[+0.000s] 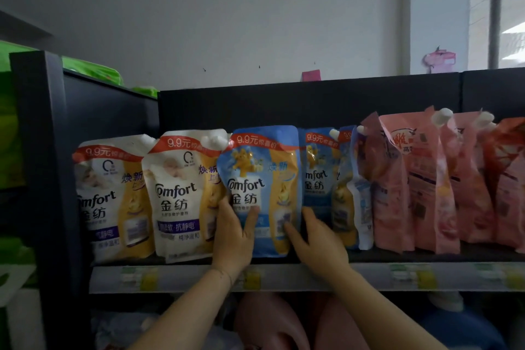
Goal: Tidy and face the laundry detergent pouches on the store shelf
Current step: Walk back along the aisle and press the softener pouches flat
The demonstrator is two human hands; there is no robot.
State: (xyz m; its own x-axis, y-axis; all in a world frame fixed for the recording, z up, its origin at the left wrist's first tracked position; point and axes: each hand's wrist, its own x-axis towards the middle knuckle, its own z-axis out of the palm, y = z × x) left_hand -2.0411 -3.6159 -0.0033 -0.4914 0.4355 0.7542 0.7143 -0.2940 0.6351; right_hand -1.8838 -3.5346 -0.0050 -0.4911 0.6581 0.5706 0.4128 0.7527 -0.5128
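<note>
A blue Comfort pouch (261,179) stands upright at the front middle of the top shelf (284,278), label facing me. My left hand (234,238) grips its lower left edge, thumb across the front. My right hand (315,238) holds its lower right edge, thumb on the label and fingers behind. Two white Comfort pouches (113,196) (181,193) stand to its left. More blue pouches (321,179) stand just behind and right, one turned sideways (359,193). Pink pouches (412,184) lean unevenly further right.
A dark shelf side panel (48,167) bounds the row on the left, with green packs (11,128) beyond it. Price tags (139,277) line the shelf edge. Pink jugs (270,321) stand on the shelf below. A white wall rises behind.
</note>
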